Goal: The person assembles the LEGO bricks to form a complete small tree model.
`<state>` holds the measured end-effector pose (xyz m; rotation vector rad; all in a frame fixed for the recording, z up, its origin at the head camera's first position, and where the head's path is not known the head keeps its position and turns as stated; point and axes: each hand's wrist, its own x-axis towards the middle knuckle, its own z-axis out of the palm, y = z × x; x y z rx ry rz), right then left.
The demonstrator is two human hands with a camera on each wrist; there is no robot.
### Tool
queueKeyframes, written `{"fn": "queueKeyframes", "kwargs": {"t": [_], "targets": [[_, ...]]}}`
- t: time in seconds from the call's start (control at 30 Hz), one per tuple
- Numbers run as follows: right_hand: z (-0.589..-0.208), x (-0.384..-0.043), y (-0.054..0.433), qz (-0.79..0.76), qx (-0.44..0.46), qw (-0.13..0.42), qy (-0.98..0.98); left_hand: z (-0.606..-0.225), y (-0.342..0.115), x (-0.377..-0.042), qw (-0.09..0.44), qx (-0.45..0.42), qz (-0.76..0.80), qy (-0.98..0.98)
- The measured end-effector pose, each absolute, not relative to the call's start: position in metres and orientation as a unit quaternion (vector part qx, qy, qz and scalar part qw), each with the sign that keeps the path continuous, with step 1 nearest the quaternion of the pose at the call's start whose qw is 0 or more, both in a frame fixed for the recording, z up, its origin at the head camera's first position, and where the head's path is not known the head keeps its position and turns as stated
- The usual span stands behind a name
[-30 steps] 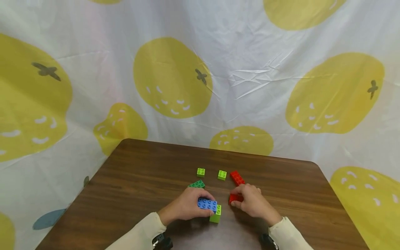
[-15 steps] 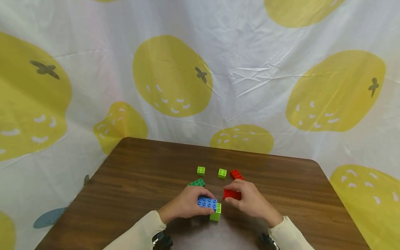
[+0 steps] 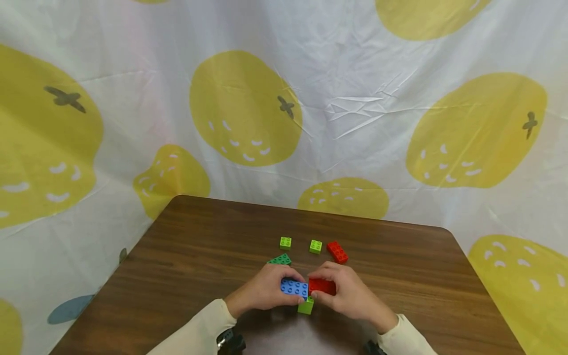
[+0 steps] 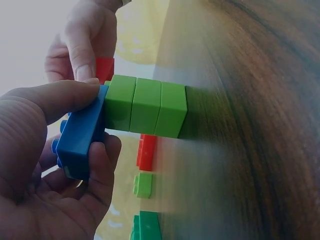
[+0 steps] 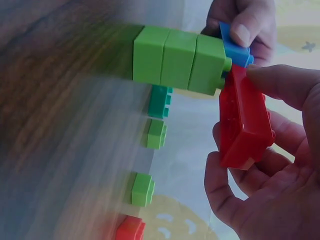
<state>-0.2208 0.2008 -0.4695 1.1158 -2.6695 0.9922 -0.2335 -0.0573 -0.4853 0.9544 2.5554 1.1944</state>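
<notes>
1. I judged the build partway along: three lime 2x2 studded bricks stood as one upright stack (image 4: 146, 106) on the worktop (image 3: 222, 231), with a blue 2x4 brick (image 3: 294, 288) over one half of the top and jutting out to the left.
2. The left hand (image 3: 262, 291) grasped that blue brick between thumb and fingers, apparently steadying it.
3. The right hand (image 3: 352, 293) pinched a red 2x4 brick (image 5: 245, 120), its hollow underside tilted toward the stack's bare studs, close beside the blue one. I could not tell whether red and studs touched, but I judged it not yet pressed on.
4. Unused at the back lay a dark green brick (image 3: 279, 259), a left lime brick (image 3: 285, 242), a right lime brick (image 3: 316, 246) and a spare red brick (image 3: 337, 252); whether they belonged in the build I could not say.
5. I read no brand, label or writing anywhere; the studs were too small to show lettering, and the curtain (image 3: 346, 148) bore only yellow fruit shapes.
</notes>
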Motion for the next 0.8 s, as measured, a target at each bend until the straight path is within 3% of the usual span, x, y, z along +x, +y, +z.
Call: {"fn": "queueKeyframes", "kwargs": {"t": [0.8], "targets": [[-0.4749,-0.2178,0.1994,0.352,0.378,0.029,-0.856,-0.4854,-0.0554,-0.2362,0.076,0.326,0.415,0.846]]}}
